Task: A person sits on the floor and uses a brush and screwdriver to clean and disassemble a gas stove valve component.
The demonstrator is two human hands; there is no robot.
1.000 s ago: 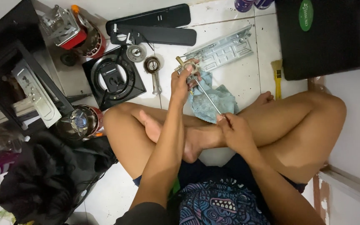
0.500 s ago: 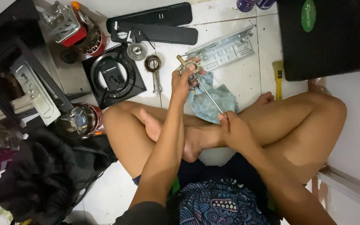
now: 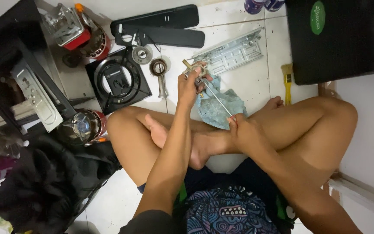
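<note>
- My left hand (image 3: 190, 84) pinches a small brass fitting (image 3: 194, 69), mostly hidden by my fingers.
- My right hand (image 3: 243, 130) grips the thin metal rod (image 3: 217, 99) over the blue cloth (image 3: 219, 108); its lower end is covered.

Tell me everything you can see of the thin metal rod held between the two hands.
The metal rod is thin, straight and silvery, looking like bare steel. It runs diagonally, its far end at a small brass-coloured fitting gripped by the left hand, its near end pinched by the right hand. It is held off the floor above a crumpled blue-grey cloth, just beyond the crossed legs. Whether the rod is threaded or hollow is too small to tell.
</note>
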